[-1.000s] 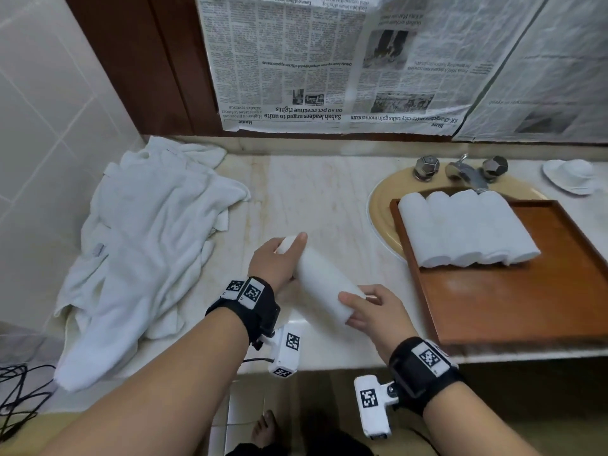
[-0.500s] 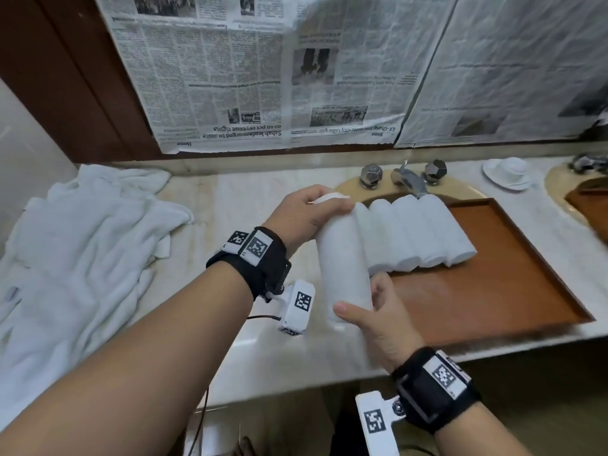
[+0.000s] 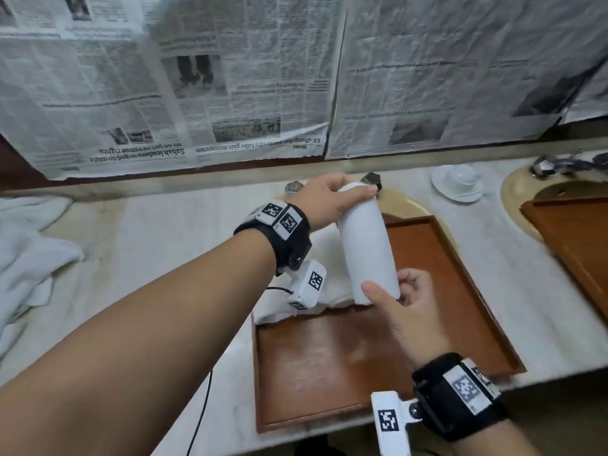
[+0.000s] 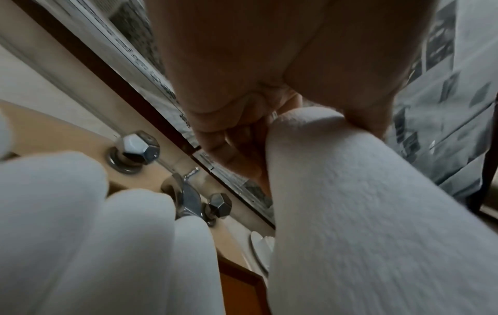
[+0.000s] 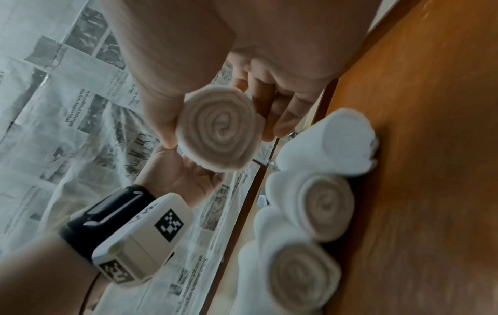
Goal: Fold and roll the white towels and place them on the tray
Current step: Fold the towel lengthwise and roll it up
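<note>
From the head view, I have the rolled towel [image 3: 367,245] lifted over the wooden tray [image 3: 329,373], tilted, far end higher. My left hand [image 3: 329,200] curls over its far end, fingertips wrapped round the top. My right hand [image 3: 406,307] cups the near end, thumb along the side and fingers behind. The row of rolled towels [image 3: 306,291] already on the tray lies just under my left wrist, largely hidden by the arm. The risk I judge here is that the wrist camera or forearm brushes that row as I lower, nudging the finished rolls out of line. The loose towel pile [image 3: 29,258] waits at the left of the worktop [image 3: 164,232].

From the left wrist, fingers and thumb pinch the roll's end [image 4: 310,121] only at its tip, with the faucet [image 4: 188,198] and tap knobs beyond. So shallow a hold could slip, and I think the outer layer might loosen.

From the right wrist, the spiral end [image 5: 218,127] sits between thumb and fingers, and three laid rolls [image 5: 318,204] lie side by side against the tray floor. If I release unevenly, the free edge could unwind, or the roll could land skewed across its neighbours.
</note>
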Available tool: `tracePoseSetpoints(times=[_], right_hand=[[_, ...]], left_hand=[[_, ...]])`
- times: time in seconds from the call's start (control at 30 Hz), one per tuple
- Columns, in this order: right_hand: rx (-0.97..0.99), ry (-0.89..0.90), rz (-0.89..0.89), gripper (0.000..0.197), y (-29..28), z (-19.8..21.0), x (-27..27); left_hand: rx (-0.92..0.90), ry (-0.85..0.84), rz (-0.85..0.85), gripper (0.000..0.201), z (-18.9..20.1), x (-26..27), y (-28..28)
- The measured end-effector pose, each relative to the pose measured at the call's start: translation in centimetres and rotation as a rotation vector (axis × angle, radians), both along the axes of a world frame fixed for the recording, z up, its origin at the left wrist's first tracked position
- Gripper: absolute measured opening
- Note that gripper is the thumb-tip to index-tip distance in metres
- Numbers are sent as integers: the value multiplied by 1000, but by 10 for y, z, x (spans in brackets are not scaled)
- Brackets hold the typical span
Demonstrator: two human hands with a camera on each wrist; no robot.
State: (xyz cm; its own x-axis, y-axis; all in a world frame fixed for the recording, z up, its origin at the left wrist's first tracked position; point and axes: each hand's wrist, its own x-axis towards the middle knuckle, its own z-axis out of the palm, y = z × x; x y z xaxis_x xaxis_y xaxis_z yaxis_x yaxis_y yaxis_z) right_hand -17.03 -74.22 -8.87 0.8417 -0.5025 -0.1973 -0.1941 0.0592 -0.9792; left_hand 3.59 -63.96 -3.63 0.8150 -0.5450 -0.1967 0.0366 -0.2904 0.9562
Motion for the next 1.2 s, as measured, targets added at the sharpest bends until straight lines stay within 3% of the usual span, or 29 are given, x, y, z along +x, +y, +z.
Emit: tracePoseSetpoints(times=[0.27,0.47,0.63,0.97,1.2], right_hand=[[-105,162,41,52,-80,-28,14],[-83,298,92,48,-105,-46,22],[-125,382,111,44,-115,-58,24],[-148,424,128,50,-125,-68,27],[-163,422,166,43,-125,-70,29]], left_hand=[[273,-93,-86,53,-40,41,-103],[584,-234,-232,35,-66,59,-151],[810,-352,-387,54,-85,65,-173],[971,-408,-461,55,-102,65,-193],[1040,-499,-460,41,-100,56,-190]])
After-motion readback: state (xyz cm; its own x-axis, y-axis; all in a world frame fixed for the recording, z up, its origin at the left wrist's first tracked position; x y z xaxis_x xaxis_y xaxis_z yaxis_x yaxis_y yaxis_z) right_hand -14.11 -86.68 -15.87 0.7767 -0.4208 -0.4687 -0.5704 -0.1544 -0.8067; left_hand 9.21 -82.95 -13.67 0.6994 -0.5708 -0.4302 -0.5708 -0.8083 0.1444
